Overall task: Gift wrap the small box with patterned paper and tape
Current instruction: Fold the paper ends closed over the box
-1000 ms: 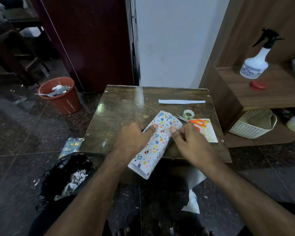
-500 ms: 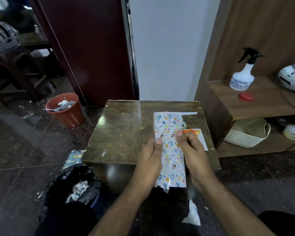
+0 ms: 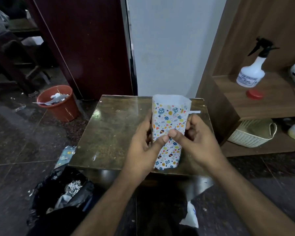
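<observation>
Gripping the wrapped box upright at frame centre, both hands are clamped on it: left hand and right hand each curl round a side, thumbs meeting on the front. I'd say keep the paper pinched tight while folding the open top end. It sits near the table's lower edge, so shift up-frame; lots of bare tabletop to the left.

Spray bottle label has print, too blurry to read; no other text legible.
</observation>
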Tool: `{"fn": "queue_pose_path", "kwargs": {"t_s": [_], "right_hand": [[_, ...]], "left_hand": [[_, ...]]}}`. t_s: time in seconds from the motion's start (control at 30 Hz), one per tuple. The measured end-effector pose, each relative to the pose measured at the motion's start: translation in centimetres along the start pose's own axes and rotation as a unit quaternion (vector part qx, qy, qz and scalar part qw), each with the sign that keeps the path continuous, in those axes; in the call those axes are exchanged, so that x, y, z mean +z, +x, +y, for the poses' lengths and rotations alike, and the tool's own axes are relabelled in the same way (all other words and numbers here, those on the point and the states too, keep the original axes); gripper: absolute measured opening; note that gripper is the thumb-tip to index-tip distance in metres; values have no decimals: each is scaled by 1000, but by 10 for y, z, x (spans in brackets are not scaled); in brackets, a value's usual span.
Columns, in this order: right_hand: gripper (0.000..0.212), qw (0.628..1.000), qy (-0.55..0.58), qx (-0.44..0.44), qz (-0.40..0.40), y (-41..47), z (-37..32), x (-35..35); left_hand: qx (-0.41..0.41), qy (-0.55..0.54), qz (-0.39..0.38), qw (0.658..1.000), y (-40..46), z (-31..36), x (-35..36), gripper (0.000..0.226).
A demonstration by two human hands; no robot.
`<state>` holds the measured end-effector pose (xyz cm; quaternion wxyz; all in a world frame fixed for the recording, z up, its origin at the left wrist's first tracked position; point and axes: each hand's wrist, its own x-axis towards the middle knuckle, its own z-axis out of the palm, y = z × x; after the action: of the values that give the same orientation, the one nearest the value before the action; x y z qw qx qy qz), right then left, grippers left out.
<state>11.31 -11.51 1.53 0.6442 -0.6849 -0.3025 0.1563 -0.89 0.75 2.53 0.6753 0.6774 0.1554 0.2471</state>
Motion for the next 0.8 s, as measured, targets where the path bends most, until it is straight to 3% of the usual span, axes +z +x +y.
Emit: {"fn": "queue_pose_path", "kwargs": {"t_s": [0.13, 0.27, 0.67, 0.8], "right_hand": [[59, 999, 7, -44, 5, 3, -2, -2], [44, 997, -4, -76, 21, 4, -6, 3], [29, 992, 0, -123, -7, -15, -24, 8], [50, 985, 15, -169, 5, -18, -34, 12]], "left_hand": [[41, -14, 11, 999, 3, -1, -1, 73], [70, -9, 22, 997, 6, 0, -5, 71], [98, 65, 8, 993, -5, 13, -10, 61], [155, 103, 23, 982, -10, 17, -8, 64]]}}
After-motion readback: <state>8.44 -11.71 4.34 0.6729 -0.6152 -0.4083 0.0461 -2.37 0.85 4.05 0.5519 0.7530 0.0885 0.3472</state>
